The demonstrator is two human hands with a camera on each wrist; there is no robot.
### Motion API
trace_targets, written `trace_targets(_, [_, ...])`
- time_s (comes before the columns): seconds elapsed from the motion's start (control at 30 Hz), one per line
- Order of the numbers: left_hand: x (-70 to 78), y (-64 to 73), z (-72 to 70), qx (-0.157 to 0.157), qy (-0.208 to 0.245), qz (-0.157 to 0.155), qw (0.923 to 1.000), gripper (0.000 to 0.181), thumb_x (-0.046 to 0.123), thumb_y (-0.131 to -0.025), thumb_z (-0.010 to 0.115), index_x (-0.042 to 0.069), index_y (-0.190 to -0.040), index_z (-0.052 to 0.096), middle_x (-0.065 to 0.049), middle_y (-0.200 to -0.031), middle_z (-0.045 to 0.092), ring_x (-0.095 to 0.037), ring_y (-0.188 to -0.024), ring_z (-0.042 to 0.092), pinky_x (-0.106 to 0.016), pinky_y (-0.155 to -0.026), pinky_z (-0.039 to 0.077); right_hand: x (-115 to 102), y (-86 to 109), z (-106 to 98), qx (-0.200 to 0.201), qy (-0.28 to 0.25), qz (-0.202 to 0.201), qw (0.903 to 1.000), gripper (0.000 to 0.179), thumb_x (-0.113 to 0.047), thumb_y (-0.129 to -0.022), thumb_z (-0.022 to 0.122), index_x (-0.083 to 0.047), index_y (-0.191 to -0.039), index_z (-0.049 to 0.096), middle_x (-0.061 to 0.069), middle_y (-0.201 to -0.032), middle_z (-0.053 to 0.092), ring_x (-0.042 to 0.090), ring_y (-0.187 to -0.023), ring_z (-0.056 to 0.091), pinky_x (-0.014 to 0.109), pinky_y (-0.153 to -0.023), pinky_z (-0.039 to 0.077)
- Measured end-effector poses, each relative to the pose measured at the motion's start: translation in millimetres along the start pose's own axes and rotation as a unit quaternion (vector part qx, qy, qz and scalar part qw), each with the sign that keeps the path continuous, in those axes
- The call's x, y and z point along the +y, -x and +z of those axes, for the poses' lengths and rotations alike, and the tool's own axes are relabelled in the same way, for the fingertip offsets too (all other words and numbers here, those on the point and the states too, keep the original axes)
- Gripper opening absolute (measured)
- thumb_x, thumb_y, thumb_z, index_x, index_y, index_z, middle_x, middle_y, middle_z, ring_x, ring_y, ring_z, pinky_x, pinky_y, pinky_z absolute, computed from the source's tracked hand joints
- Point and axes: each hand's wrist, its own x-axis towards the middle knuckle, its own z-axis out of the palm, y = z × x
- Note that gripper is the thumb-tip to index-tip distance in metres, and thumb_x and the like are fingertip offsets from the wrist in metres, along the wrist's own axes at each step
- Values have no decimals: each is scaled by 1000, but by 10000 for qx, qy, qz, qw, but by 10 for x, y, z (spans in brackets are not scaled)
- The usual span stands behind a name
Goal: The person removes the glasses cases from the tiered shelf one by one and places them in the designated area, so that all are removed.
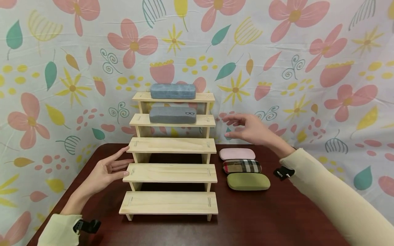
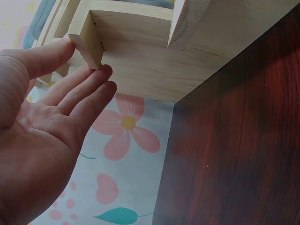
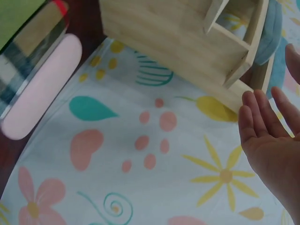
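A pale wooden stepped rack (image 1: 172,172) with several shelves stands on the dark red table. A blue glasses case (image 1: 173,91) lies on its top shelf, and a grey-blue glasses case (image 1: 172,115) with a small glasses mark sits one shelf lower. My left hand (image 1: 104,171) is at the rack's left side, fingers extended, with the thumb and fingertips at the shelf ends; in the left wrist view the thumb (image 2: 51,58) meets a shelf corner. To the right of the upper shelves my right hand (image 1: 250,129) hovers with nothing in it, fingers loosely spread.
Right of the rack, three glasses cases lie in a row on the table (image 1: 261,218): pink (image 1: 237,153), plaid (image 1: 242,166) and olive green (image 1: 248,181). A flower-printed cloth (image 1: 197,41) hangs behind the table.
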Motion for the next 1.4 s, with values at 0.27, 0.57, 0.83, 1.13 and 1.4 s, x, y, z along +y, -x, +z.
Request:
trace_targets(0.27, [16,-6,-10,-29,16,49,10000,87,-3,-95,76,14,-168,32,-6,-156,53,-13,-129,63,-32,-86,60,-105,-231,106,170,-288,-189,9993,56,-17,-94,84,-5,-145,64,15,-136,67,31,-123,63,49,-106,48])
trace_targets(0.57, [45,-12,10,-46,61,4,10000,87,-4,-95,76,13,-168,31,-28,-151,52,-10,-127,64,-33,-85,61,-256,-445,263,275,-378,-189,9987,61,-18,-93,84,-6,-148,61,17,-143,62,36,-135,57,48,-111,45])
trace_targets(0.83, [26,-8,6,-54,80,148,9998,86,-5,-96,74,11,-167,31,3,-154,54,-9,-128,63,-32,-85,61,-271,-635,346,27,-184,-199,9996,66,-21,-94,83,-7,-152,57,14,-150,57,37,-141,51,50,-116,40])
trace_targets(1.13, [11,2,-3,-54,102,218,9997,85,-6,-95,74,10,-167,31,7,-153,55,-10,-128,63,-32,-84,61,-268,-879,441,-304,-332,-573,9973,64,-19,-95,83,-11,-153,57,14,-154,55,32,-143,49,51,-117,38])
trace_targets(1.4, [-16,-4,-16,-25,31,125,9999,86,-5,-95,75,13,-168,32,-3,-154,55,-10,-128,63,-32,-84,61,-268,-1044,532,-473,-534,-339,9969,73,-18,-95,83,0,-156,48,17,-158,50,30,-146,46,43,-117,38])
